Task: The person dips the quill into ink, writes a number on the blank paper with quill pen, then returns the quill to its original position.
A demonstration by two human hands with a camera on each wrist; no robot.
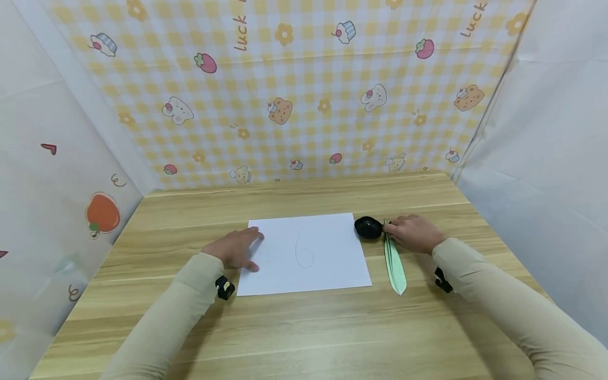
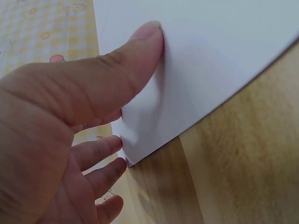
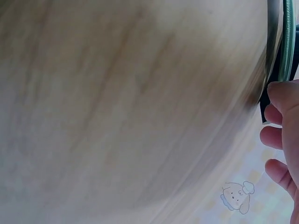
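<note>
A white sheet of paper (image 1: 328,248) with a faint pencilled loop lies flat in the middle of the wooden table (image 1: 304,327). My left hand (image 1: 237,248) rests on its left edge. In the left wrist view the thumb (image 2: 135,56) presses the paper (image 2: 224,56) down, with the other fingers straight beyond its corner. My right hand (image 1: 413,232) sits just right of the sheet, its fingers curled over the top end of a green leaf-shaped strip (image 1: 395,269) and touching a small round black object (image 1: 368,228). The right wrist view shows the fingertips (image 3: 280,93) against the strip's green edge (image 3: 287,42).
Patterned yellow checked cloth (image 1: 294,89) walls the back of the table, and pale sheets hang at both sides. Bare wood lies in front of the paper and behind it. A small black wrist camera (image 1: 224,287) sits at each cuff.
</note>
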